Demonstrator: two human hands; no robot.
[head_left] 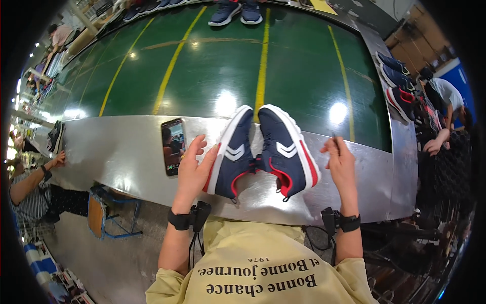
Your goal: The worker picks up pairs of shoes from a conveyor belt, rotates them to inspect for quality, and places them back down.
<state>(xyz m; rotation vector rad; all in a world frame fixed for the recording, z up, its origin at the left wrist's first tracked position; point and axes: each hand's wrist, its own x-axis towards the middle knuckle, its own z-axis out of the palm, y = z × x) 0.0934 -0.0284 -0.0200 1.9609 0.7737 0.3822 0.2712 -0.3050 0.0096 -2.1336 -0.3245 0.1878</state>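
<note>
Hold the blue shoes (pixel 280 133) steady, in the middle of the frame, with soft hands: left hand (pixel 189 175), grip apart; right hand (pixel 342 163), grip too blurry to tell.

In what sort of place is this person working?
Probably a shoe factory: a pair of navy shoes is on a metal table, more shoes stand at the far side of a green belt, and other people are nearby.

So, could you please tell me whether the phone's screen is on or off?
On: the phone shows a coloured picture, with small bright marks near its lower end.
</note>
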